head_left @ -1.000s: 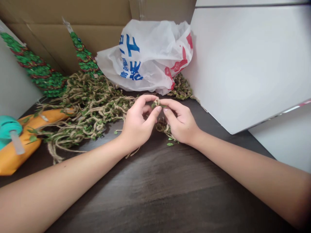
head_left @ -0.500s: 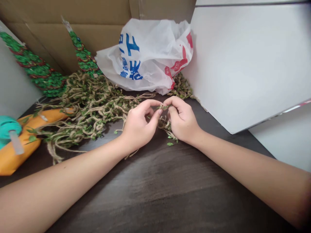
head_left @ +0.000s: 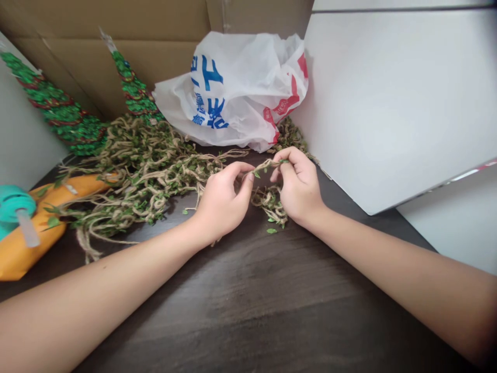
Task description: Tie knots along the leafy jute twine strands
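Note:
My left hand [head_left: 223, 199] and my right hand [head_left: 298, 184] pinch a short strand of jute twine with small green leaves [head_left: 267, 166], which stretches between them. A tangled mass of the same leafy twine [head_left: 143, 176] spreads across the table to the left of my left hand. A small bunch of twine [head_left: 268, 203] lies under the gap between my hands, and a loose leaf [head_left: 272, 231] rests just below it.
A white printed plastic bag [head_left: 229, 88] stands behind my hands, against a cardboard box wall [head_left: 116, 23]. White boards [head_left: 388, 103] stand at right. Green tinsel cones [head_left: 58, 103], an orange object [head_left: 34, 228] and a teal object [head_left: 13, 204] are at left.
My hands have moved apart, and my right hand has moved up and to the right. The leafy strand is now drawn out between them.

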Demonstrator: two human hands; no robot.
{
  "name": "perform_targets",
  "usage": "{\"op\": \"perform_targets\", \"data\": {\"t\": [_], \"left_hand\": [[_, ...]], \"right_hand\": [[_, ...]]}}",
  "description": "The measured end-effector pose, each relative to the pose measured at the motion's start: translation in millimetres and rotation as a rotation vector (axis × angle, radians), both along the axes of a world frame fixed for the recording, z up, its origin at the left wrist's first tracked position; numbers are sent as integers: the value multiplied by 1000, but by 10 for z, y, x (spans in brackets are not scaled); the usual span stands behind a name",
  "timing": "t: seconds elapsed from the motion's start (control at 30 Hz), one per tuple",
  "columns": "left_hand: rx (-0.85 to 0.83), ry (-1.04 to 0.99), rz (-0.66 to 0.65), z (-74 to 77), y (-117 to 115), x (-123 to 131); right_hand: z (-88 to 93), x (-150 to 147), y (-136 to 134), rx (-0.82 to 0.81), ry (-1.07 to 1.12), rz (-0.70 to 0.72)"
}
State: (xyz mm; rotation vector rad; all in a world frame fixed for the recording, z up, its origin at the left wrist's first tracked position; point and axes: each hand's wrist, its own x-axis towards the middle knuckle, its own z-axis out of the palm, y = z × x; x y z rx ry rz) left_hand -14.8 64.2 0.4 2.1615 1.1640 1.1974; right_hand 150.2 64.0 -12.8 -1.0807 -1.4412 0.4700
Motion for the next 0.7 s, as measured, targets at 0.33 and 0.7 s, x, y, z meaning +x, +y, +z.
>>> {"op": "perform_targets", "data": {"t": [0.33, 0.7], "left_hand": [[66, 9, -16, 11, 17, -3], [73, 1, 17, 19, 3, -9]], "right_hand": [[106, -91, -197, 111, -553, -104], [83, -78, -147, -11, -488, -223]]}}
